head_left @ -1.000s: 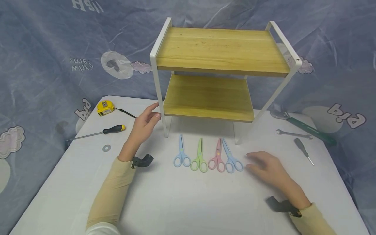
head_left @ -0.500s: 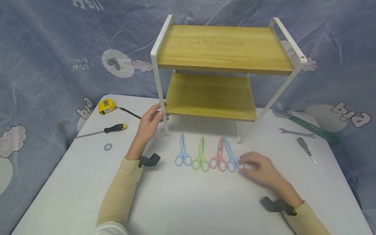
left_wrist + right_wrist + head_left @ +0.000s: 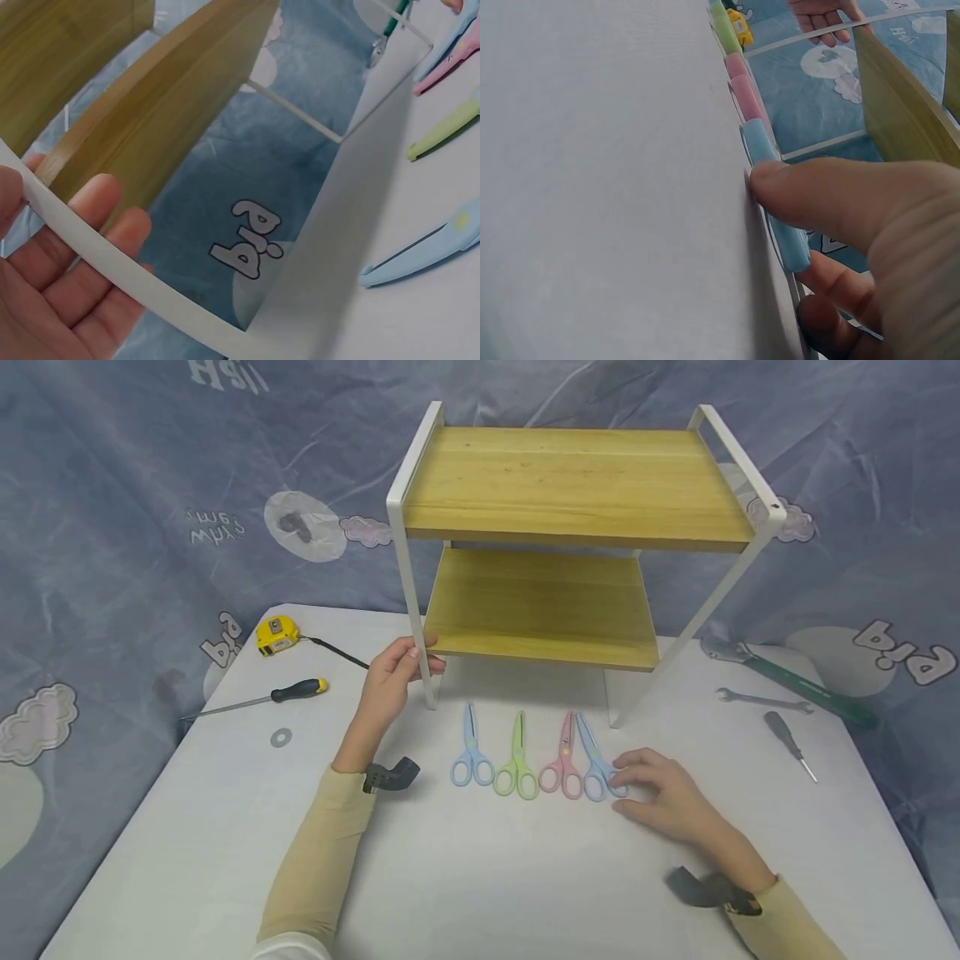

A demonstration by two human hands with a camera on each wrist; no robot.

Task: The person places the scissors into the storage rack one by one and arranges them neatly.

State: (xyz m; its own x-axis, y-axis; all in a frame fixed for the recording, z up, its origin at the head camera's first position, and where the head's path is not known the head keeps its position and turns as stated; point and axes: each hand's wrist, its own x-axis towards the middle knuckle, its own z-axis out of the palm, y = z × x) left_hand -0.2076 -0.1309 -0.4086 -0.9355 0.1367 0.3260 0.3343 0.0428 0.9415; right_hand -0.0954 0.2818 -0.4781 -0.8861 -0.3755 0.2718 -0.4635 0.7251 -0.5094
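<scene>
In the head view my left hand (image 3: 386, 685) holds the white left front leg (image 3: 415, 602) of a two-tier wooden shelf (image 3: 577, 485). The left wrist view shows the fingers (image 3: 105, 202) behind that leg. My right hand (image 3: 663, 793) is at the handles of the rightmost blue scissors (image 3: 597, 768), thumb on the near side, fingers on the far side. In the right wrist view the thumb covers part of the blue handle (image 3: 787, 244). Left of these lie pink scissors (image 3: 562, 768), green scissors (image 3: 517, 768) and another blue pair (image 3: 471, 756), blades toward the shelf.
On the left are a yellow tape measure (image 3: 276, 635), a long screwdriver (image 3: 296, 690) and a washer (image 3: 281, 737). The right side holds a green-handled adjustable wrench (image 3: 810, 685), a spanner (image 3: 765, 700) and a small screwdriver (image 3: 783, 733). A patterned cloth (image 3: 150, 460) hangs behind.
My right hand has moved left to the rightmost blue scissors' handles. My left hand has reached farther round the shelf leg. The view has shifted slightly; the scissors lie much as before.
</scene>
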